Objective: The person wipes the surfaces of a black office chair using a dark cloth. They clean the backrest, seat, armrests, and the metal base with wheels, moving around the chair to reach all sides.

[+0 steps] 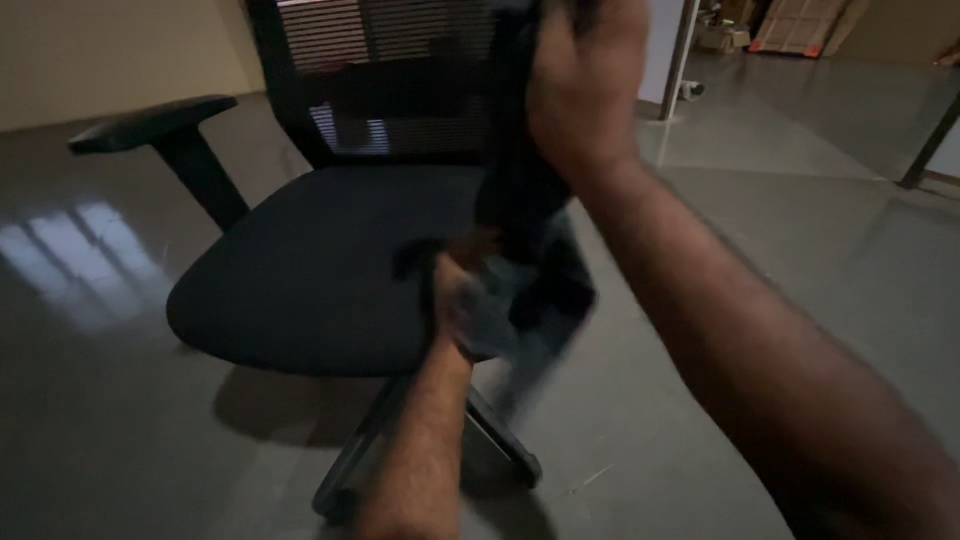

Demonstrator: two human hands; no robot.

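A dark garment [535, 230] hangs in front of a black office chair [320, 270]. My right hand [585, 80] is raised near the top of the view and grips the garment's upper end. Lower down, my left hand [465, 300] is closed on the garment's bottom part, just over the chair seat's right edge. The cloth is blurred, so its exact kind is unclear. The chair has a mesh back [390, 80] and a black armrest [155, 120] on the left.
The chair's wheeled base [500, 440] stands on a glossy grey floor [120, 420]. A metal pole [680, 60] and cardboard boxes [790, 25] are at the back right. A dark table leg [930, 140] slants at the right edge.
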